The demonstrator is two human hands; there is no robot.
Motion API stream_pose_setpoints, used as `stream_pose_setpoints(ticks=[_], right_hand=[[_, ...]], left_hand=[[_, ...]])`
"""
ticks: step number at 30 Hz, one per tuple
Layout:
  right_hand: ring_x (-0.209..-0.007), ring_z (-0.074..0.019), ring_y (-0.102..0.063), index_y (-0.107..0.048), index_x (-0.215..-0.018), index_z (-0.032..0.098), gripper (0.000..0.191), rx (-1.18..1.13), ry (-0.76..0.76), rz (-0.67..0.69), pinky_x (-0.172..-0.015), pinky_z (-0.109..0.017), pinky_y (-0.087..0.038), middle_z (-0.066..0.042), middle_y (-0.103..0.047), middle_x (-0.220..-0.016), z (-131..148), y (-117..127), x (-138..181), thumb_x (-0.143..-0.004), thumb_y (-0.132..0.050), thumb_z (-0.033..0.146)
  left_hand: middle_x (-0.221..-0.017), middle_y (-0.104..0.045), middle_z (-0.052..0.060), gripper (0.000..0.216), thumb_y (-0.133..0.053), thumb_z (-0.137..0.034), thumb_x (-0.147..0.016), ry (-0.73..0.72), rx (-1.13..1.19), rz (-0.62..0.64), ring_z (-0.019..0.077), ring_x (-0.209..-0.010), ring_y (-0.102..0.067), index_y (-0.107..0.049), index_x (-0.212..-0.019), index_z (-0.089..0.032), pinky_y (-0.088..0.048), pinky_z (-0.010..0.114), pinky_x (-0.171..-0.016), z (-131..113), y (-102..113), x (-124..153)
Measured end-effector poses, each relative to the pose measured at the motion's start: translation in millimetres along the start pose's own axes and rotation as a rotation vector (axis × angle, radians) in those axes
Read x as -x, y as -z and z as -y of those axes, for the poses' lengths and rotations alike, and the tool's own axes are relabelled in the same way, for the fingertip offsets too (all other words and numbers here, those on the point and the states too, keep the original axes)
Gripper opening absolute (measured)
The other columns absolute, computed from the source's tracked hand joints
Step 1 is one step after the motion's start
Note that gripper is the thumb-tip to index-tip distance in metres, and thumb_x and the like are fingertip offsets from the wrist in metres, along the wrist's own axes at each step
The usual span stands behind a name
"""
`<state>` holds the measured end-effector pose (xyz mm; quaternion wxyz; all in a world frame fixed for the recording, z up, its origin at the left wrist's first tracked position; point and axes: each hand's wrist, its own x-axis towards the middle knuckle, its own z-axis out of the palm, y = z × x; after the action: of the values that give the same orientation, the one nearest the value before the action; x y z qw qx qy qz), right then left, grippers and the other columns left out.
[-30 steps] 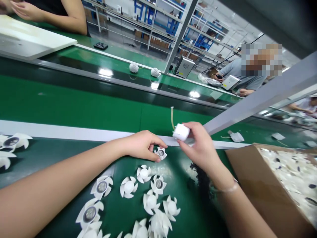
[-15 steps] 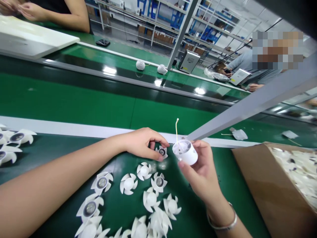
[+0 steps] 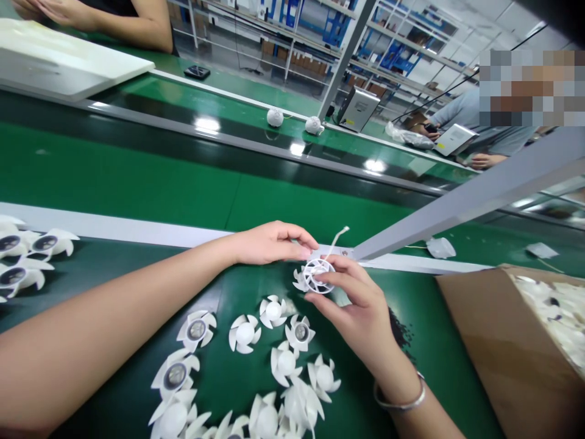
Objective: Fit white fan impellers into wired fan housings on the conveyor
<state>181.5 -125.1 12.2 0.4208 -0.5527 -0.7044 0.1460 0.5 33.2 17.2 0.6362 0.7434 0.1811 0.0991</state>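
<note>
My right hand (image 3: 356,311) grips a small round white housing (image 3: 319,274) with a grille face and a short pale wire (image 3: 337,236) sticking up from it. A small white fan blade (image 3: 300,281) sits pressed against the housing's left side. My left hand (image 3: 269,244) lies just above, fingers closed and pinched at the top of the blade and housing. Below both hands, several loose white fan blades (image 3: 274,360) are scattered on the dark green bench (image 3: 114,274).
An open cardboard box (image 3: 512,353) of white parts stands at the right. More fan blades (image 3: 27,256) lie at the left edge. A green conveyor belt (image 3: 137,177) runs behind a white strip. A grey metal bar (image 3: 466,198) slants overhead. Other people work across the belt.
My right hand turned the white housing so its grille faces me and brought it left onto the fan blade. My left hand lifted the blade to meet it.
</note>
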Motion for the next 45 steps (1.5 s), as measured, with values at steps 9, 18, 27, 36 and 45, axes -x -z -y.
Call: stream_pose_setpoints(ticks=[9,18,27,36,45], right_hand=[[-0.102,-0.0214,-0.067,-0.075,-0.106,0.028,0.022,0.217,0.052,0.051,-0.086,-0.039,-0.06,-0.007,-0.068,-0.114,-6.6,-4.0,2.5,-0.085,-0.072,0.021],[-0.094,-0.0185,-0.068,-0.075,-0.099,0.026,0.021,0.083,0.022,0.09,-0.082,-0.034,-0.058,-0.004,-0.069,-0.103,-19.0,2.6,-5.5,-0.079,-0.079,0.026],[-0.111,-0.0254,-0.06,-0.056,-0.135,0.022,0.042,0.403,-0.035,-0.08,-0.089,-0.044,-0.055,-0.015,-0.058,-0.131,-15.6,30.9,-7.8,-0.093,-0.058,0.024],[-0.084,-0.0205,-0.062,-0.066,-0.091,0.023,0.006,0.493,-0.172,0.122,-0.071,-0.035,-0.052,-0.005,-0.066,-0.088,-15.5,99.1,61.5,-0.09,-0.06,0.022],[-0.079,-0.0194,-0.059,-0.067,-0.097,0.021,0.012,0.544,-0.048,0.216,-0.069,-0.036,-0.052,-0.007,-0.066,-0.09,-18.4,81.2,88.8,-0.091,-0.059,0.016]], left_hand=[[-0.083,-0.067,-0.002,0.041,-0.077,-0.043,-0.076,0.078,-0.153,0.003,0.0068,-0.058,-0.05,-0.071,-0.11,-0.02,-0.038,0.021,-0.058,-0.4,-9.1,-5.3],[-0.081,-0.061,-0.003,0.036,-0.078,-0.048,-0.071,0.058,-0.258,-0.178,0.0079,-0.063,-0.049,-0.067,-0.09,-0.019,-0.036,0.019,-0.055,5.2,-16.9,-6.9],[-0.065,-0.061,-0.001,0.027,-0.069,-0.043,-0.084,-0.076,-0.084,0.301,0.0095,-0.057,-0.051,-0.074,-0.084,-0.017,-0.036,0.022,-0.052,-23.3,-26.8,12.4],[-0.067,-0.065,-0.001,0.018,-0.073,-0.027,-0.078,-0.173,-0.467,0.259,0.0097,-0.057,-0.056,-0.082,-0.094,-0.027,-0.036,0.022,-0.051,-14.2,-33.9,10.2],[-0.073,-0.066,0.002,0.02,-0.069,-0.032,-0.084,-0.209,-0.431,0.158,0.0101,-0.062,-0.056,-0.081,-0.1,-0.026,-0.04,0.021,-0.057,-2.2,-28.8,3.0]])
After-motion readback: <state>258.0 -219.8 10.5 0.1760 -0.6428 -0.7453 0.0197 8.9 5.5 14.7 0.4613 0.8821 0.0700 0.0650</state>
